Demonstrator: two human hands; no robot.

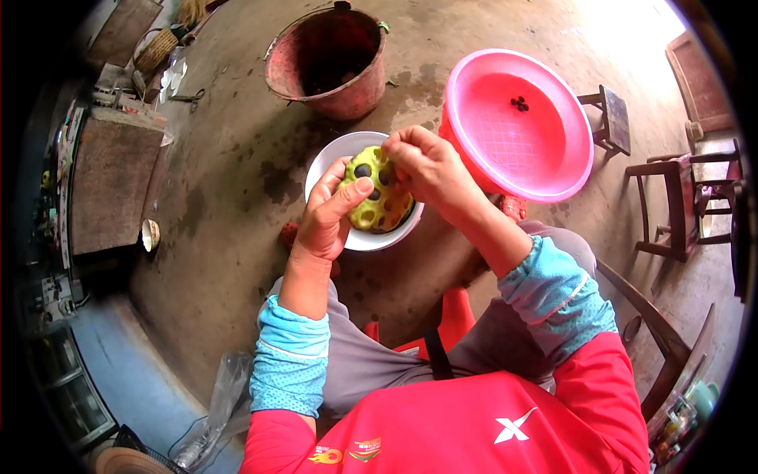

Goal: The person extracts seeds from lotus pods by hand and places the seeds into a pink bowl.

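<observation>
My left hand [326, 213] is closed around a yellow-green lotus seed pod [365, 215], its thumb lying across the pod's face. Several dark lotus seeds [362, 171] sit in the pod's holes, while other holes gape hollow. At the pod's upper right edge, my right hand [434, 170] has its thumb and fingers pinched together; whatever is between the fingertips is hidden. Directly below both hands stands a white basin [322, 161], its inside mostly covered by the pod and hands.
A pink plastic basket [517, 170] at the right holds a small cluster of dark seeds [519, 103]. Farther off stands a worn red bucket [347, 103]. A small wooden stool [612, 118] and a wooden chair [671, 205] are at the right; a brown wooden panel [114, 186] is at the left.
</observation>
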